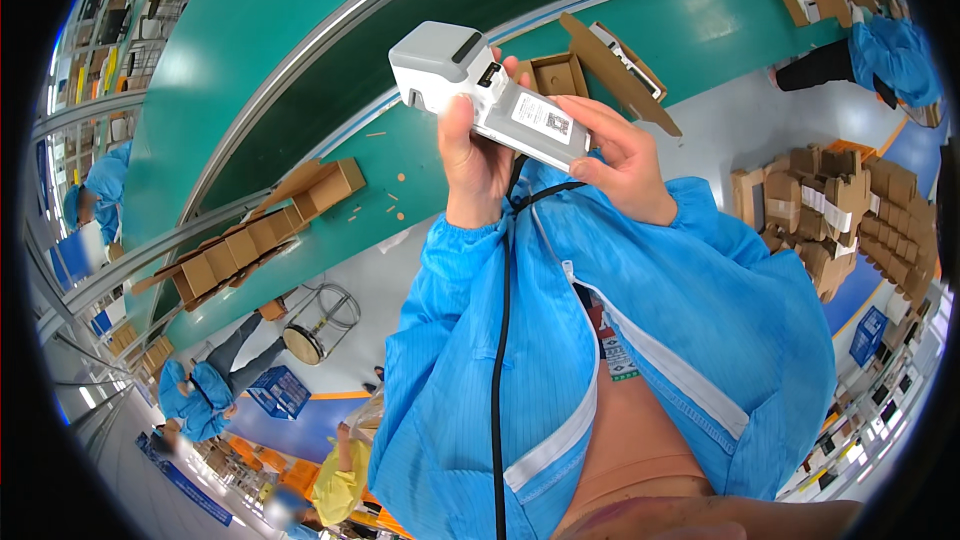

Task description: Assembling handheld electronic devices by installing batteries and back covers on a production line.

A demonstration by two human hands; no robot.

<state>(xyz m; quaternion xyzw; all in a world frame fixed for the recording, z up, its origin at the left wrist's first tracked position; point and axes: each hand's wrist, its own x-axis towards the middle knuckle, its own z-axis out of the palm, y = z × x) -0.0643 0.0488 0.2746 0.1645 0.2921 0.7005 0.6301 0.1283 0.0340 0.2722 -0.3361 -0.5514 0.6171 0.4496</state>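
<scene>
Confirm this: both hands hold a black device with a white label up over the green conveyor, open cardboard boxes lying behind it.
Not quite. The device is light grey, not black. The head view shows the left hand and the right hand holding it, white label showing, over the green conveyor, with open cardboard boxes behind.

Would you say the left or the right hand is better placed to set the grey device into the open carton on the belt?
Probably the right hand: it holds the grey device by its lower end and is nearer the open carton. The left hand grips its middle.
</scene>
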